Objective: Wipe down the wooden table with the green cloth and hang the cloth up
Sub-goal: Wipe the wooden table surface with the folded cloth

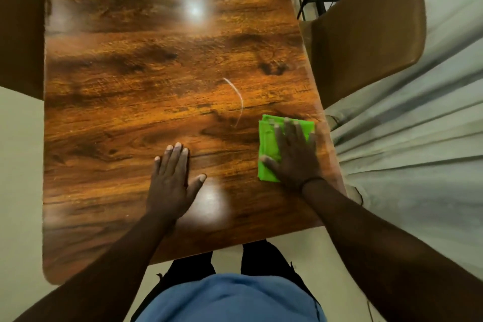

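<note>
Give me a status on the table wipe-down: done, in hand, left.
Done: nothing can be confirmed; no wiped area shows. In hand: the right hand presses the folded green cloth flat near the right edge of the wooden table, while the left hand rests flat on it. Left: a white curved streak beside the cloth, and hanging the cloth up.

Your view: warm, dim light; overhead glare spots on the table [125, 81]; wide-angle stretching and blur at edges

A brown chair [371, 31] stands right, a dark chair [21, 29] left, near a pale curtain [423, 154].
</note>
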